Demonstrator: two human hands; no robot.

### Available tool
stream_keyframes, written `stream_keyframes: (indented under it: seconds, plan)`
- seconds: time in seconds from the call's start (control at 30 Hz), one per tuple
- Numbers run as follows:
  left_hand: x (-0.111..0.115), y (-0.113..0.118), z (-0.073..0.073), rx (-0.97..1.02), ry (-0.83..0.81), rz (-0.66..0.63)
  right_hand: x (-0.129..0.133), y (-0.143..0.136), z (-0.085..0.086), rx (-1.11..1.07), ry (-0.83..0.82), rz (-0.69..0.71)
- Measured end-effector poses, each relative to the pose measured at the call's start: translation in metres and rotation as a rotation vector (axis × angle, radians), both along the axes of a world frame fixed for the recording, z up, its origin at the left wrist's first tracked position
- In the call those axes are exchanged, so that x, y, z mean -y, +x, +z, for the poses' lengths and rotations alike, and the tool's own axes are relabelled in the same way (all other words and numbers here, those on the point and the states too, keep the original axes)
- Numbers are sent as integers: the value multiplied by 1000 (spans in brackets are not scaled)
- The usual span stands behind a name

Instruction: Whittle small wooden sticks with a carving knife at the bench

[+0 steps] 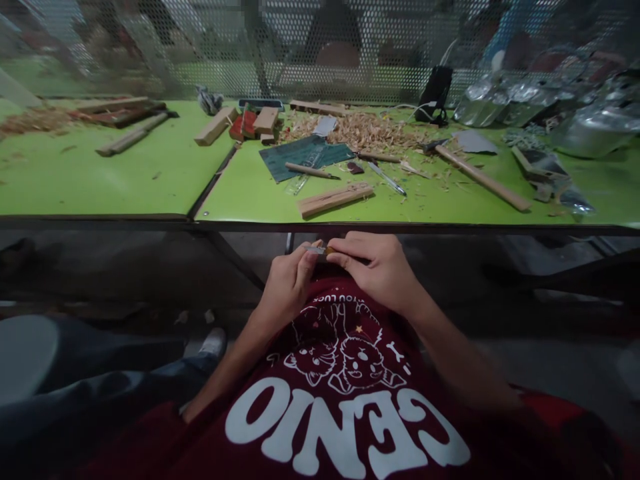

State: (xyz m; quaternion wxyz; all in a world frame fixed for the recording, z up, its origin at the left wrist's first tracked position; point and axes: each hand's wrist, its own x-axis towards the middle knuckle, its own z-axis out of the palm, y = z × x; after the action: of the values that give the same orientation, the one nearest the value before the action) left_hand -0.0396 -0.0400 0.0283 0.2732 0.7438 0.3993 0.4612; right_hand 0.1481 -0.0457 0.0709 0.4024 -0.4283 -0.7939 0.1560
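Both hands at frame centre, just below the table edge, in front of the maroon shirt (350, 400). Left hand (286, 283) closed, thumb and fingers pinching a small grey blade-like piece (315, 250); right hand (377, 267) closed, fingertips pinching a yellowish bit (329, 251) at its right end. Can't tell if that's one object or two, too small. Green table (240, 203) across upper half. Above the hands, a wood block (336, 200) near the front edge; behind it a thin wooden-handled tool (307, 170) on a dark green sheet (275, 160). Shavings pile (373, 130) upper centre, hammer (483, 177) right of centre, metal pots (595, 130) upper right, perforated screen (310, 40) along top.
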Motion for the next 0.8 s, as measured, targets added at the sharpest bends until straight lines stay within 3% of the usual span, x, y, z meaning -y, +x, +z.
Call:
stream_keyframes:
  seconds: [0.13,0.37,0.6,0.8]
  plan:
    - [1,2,1,-10,7,7,6,-3,2,66,58,-48]
    - [4,7,10,-17,22,133,17,-17,-1,139,196,-209]
    - [1,2,7,83,-89,-61,4,1,5,148,53,1]
    - [-2,2,6,43,-89,-55,3,0,7,239,149,-78]
